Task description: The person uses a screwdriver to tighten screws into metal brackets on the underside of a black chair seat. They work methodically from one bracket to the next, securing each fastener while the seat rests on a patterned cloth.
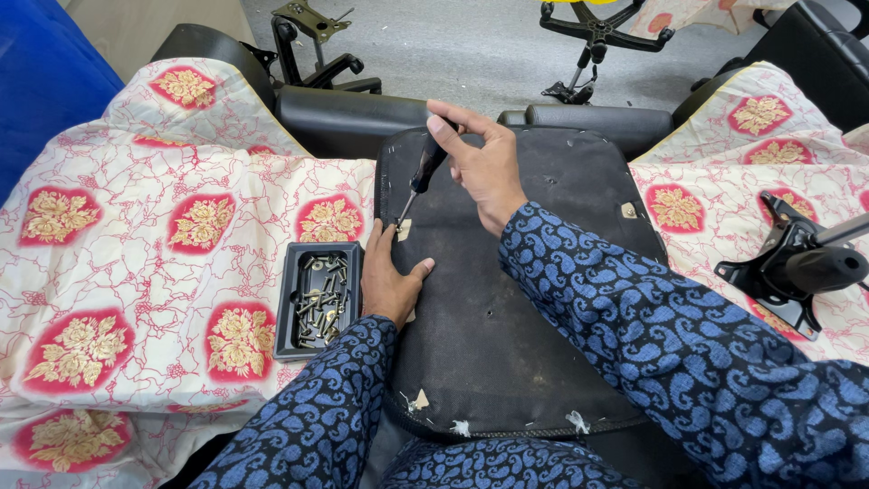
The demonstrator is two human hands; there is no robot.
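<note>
Right hand: the right hand [484, 163] is closed around the black handle of a screwdriver [422, 177], fingers wrapped near the handle's top, thumb on the side.

Screwdriver: black ribbed handle, thin metal shaft; it tilts down and to the left, its tip meeting the seat at a small pale patch just above the left hand's fingertips.

Left hand: the left hand [389, 281] lies flat and spread, palm down, on the left part of the seat beside the tip; it holds nothing, thumb stretched toward the right.

Seat base: the underside of an office chair seat [507, 308], black and dusty, with rounded corners and a cloth-like cover. Small holes show in it, torn white scraps hang at its near edge, and a small pale tag sits near its right edge. It lies in the middle, in front of the person, between two spreads of patterned cloth.

Screw tray: a black rectangular tray [319, 300] of mixed screws and bolts, just left of the left hand, resting on the cloth.

Cloth: cream sheet [136, 254] with red lines and red-and-gold flower patches, on both sides.

Sleeves: dark blue paisley on both arms.

Chair mechanism: a black metal plate with a cylinder [797, 267] lies on the cloth at right.

Floor beyond: grey, with black chair bases [597, 36] and black cushions.
</note>
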